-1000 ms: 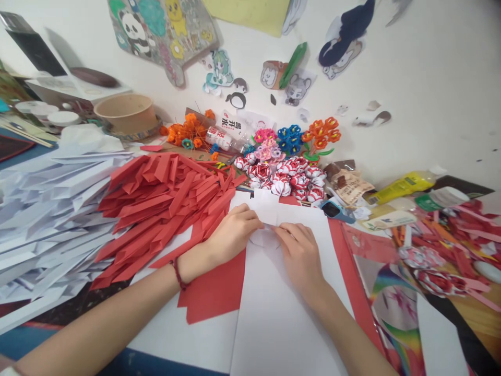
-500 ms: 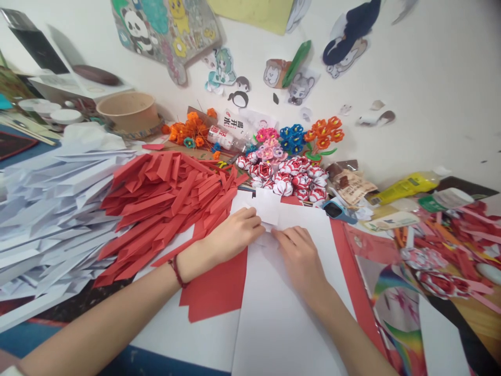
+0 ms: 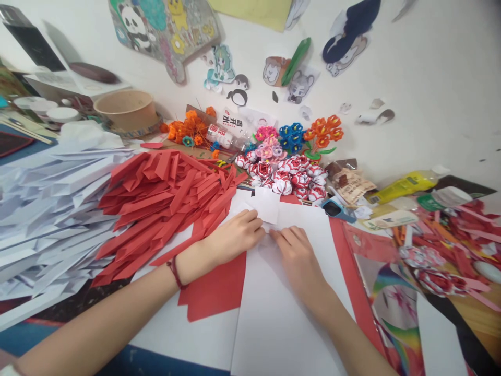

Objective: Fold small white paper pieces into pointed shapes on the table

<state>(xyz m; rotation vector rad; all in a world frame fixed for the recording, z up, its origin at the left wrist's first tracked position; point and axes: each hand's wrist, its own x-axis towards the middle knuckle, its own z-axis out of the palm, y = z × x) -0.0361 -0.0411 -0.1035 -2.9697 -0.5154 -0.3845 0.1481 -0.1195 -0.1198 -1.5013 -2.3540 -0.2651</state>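
Note:
My left hand (image 3: pixel 243 230) has its fingers curled together at the lower left edge of a small white paper piece (image 3: pixel 266 205). Opposite it, my right hand (image 3: pixel 293 248) pinches at a thin white bit of paper between the two hands. What exactly the fingertips hold is too small and pale to make out. Both hands are over a large white sheet (image 3: pixel 282 324). Red paper (image 3: pixel 215 290) lies under my left wrist. Folded red strips (image 3: pixel 168 193) are heaped to the left, beside a pile of folded white strips (image 3: pixel 58 209).
Red-and-white paper flowers (image 3: pixel 291 175) sit behind the hands, with orange flowers (image 3: pixel 190 128) and blue flowers (image 3: pixel 292 137) near the wall. A tan bowl (image 3: pixel 125 112) stands back left. At right are a blue watch (image 3: pixel 334 209), a yellow bottle (image 3: pixel 407 187) and scattered strips.
The fingertips of both hands have shifted very slightly at the paper. The whole view has moved a little; nothing else has visibly changed.

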